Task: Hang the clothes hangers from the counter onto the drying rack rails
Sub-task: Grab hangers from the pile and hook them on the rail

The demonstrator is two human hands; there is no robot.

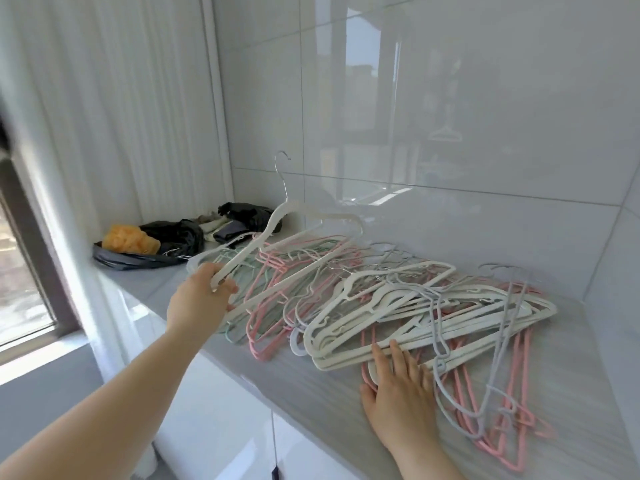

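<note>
A big pile of hangers in white, pink, mint and grey lies spread over the grey counter. My left hand grips the end of a white hanger and holds it tilted up above the pile, its metal hook pointing toward the wall. My right hand lies flat with fingers spread on the near edge of the pile, pressing on white and pink hangers. The drying rack is out of view.
At the counter's far left sit a black plastic bag with an orange sponge-like lump and some folded cloths. Glossy white tiles back the counter. A window and a white curtain are on the left; white cabinet doors below.
</note>
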